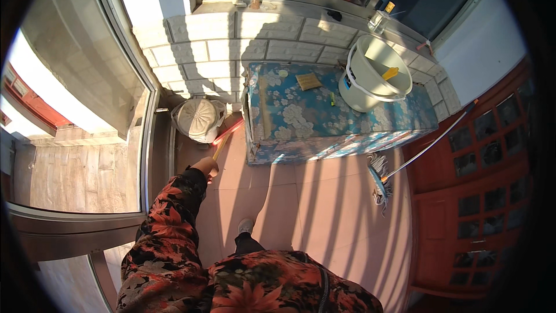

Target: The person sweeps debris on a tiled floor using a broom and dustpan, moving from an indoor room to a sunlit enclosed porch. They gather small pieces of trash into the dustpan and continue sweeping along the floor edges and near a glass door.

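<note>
My left hand [207,168] is closed around a thin yellow stick [221,147], reaching low over the floor at the left. The stick's far end meets a narrow red strip [233,129]; whether the two are joined I cannot tell. Beside them, against the wall, stands a round off-white lidded container [198,117] with a ribbed top and plastic wrapping about its sides. My right hand is out of view. To the right of the stick is a low chest [304,115] covered in blue flowered cloth.
On the chest stand nested pale buckets [354,91] with a yellow-handled thing [390,73] inside, and a tan sponge-like pad [308,81]. A string mop [380,180] leans by red doors [438,221]. A glass door [150,152] stands at left. A bottle [378,21] rests on the windowsill.
</note>
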The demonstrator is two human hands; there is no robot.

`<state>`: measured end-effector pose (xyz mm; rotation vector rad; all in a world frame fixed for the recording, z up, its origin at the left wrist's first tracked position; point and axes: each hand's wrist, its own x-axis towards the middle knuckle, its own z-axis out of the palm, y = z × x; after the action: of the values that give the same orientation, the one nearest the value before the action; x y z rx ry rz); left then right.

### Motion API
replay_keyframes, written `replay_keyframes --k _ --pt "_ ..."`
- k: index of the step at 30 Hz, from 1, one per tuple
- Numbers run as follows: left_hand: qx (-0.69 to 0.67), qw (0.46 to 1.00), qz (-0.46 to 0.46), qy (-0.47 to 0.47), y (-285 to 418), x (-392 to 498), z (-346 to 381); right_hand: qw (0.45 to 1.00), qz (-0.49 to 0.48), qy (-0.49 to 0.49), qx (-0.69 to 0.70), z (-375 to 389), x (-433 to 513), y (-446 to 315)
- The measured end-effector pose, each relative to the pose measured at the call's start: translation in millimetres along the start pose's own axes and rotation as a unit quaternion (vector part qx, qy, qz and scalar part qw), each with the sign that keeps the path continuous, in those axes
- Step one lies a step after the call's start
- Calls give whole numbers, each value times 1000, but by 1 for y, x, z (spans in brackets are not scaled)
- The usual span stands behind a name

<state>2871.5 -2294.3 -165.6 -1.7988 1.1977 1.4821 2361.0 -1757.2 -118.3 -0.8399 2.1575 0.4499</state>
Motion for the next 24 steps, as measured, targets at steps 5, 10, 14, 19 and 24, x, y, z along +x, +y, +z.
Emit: replay_keyframes --k 5,10,14,19,24 --pt "196 980 24 -9 -72 -98 23 998 -20 -15 -51 23 19 37" --pt "-108 991 66 30 -156 -201 57 975 -93 -56 -192 58 45 78" --pt "-253 965 72 -3 -154 -232 90 882 -222 -99 -404 82 63 94" --pt "-396 913 88 37 -102 -199 96 963 -114 -10 -243 67 75 63" --pt "-448 887 95 49 -33 -130 59 997 16 5 -78 9 32 29"
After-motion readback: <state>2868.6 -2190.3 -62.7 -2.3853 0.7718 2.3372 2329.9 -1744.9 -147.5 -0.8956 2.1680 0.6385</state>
